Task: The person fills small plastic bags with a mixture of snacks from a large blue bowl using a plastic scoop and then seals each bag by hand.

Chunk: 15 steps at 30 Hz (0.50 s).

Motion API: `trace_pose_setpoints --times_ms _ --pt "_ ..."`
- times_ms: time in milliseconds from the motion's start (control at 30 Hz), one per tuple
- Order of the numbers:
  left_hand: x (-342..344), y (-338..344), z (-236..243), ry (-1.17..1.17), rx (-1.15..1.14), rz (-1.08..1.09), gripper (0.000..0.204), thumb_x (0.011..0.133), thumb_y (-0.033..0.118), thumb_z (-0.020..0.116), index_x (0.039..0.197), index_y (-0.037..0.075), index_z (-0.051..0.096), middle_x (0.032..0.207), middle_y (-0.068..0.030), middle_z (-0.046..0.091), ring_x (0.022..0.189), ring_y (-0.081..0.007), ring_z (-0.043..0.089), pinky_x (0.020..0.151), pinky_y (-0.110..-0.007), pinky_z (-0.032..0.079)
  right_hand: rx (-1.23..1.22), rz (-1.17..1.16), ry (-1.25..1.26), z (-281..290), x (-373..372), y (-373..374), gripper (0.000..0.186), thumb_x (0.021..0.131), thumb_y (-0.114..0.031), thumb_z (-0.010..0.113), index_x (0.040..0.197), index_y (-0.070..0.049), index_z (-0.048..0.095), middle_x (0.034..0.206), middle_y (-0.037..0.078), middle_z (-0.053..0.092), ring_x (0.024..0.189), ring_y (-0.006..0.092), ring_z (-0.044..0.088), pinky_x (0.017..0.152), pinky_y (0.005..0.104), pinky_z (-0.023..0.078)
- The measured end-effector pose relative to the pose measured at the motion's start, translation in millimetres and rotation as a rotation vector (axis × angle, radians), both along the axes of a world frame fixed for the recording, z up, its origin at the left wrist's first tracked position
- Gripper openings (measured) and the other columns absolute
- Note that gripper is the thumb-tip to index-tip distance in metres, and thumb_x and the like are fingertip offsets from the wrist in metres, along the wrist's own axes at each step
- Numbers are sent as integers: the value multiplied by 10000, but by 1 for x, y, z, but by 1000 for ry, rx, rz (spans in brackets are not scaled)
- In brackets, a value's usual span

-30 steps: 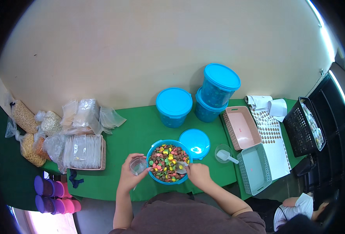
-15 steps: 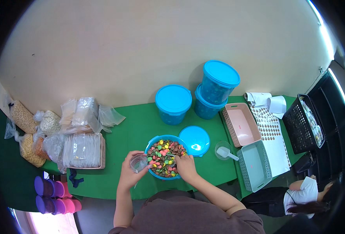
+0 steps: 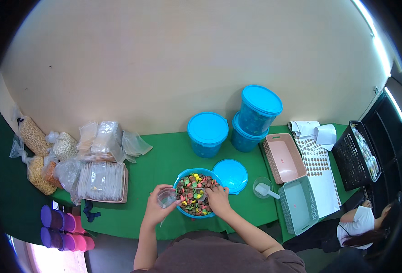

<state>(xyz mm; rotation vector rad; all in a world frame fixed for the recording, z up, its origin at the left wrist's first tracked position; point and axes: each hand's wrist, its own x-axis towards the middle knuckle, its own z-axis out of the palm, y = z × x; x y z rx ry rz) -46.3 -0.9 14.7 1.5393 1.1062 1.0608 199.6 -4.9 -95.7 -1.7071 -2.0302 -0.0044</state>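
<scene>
A blue tub [image 3: 179, 207] full of small coloured round pieces [image 3: 193, 193] sits at the front of the green-covered table [image 3: 128, 220]. My left hand [image 3: 160, 207] holds a clear plastic cup [image 3: 166, 196] at the tub's left side. My right hand [image 3: 218, 200] is down inside the tub among the pieces, gripping a clear scoop or cup [image 3: 201, 193], partly hidden by fingers and pieces. A round blue lid [image 3: 230, 175] lies behind the tub. To the right, a white scoop [image 3: 269, 192] rests in a clear container [image 3: 258, 184].
Three lidded blue tubs [image 3: 207, 129] stand at the back. Bagged goods [image 3: 41, 175] and packets [image 3: 102, 179] fill the left end; pink [image 3: 283, 159] and grey-green [image 3: 299, 204] baskets, printed sheets [image 3: 314, 154] and a black basket [image 3: 346, 157] the right. A person [image 3: 355, 225] sits beyond at lower right.
My right hand has moved left and deeper into the tub, shifting the pieces. My left hand still holds the cup at the rim. The view has shifted slightly.
</scene>
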Motion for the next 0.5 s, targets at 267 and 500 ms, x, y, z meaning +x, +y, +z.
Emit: trace_pose_setpoints --times_ms 267,500 --pt "4 4 -2 17 -6 21 582 713 61 816 1210 63 513 1085 -85 635 1016 -178 614 913 -352 497 -217 -38 182 30 20 -1 156 915 -196 548 949 -113 676 744 91 644 825 296 566 829 459 325" --pt "33 13 -12 478 205 -6 815 690 117 808 1405 113 418 1000 -99 608 903 -243 608 822 -378 514 -204 -14 339 77 53 -4 215 945 -241 543 875 -96 685 673 90 610 778 273 537 840 434 311"
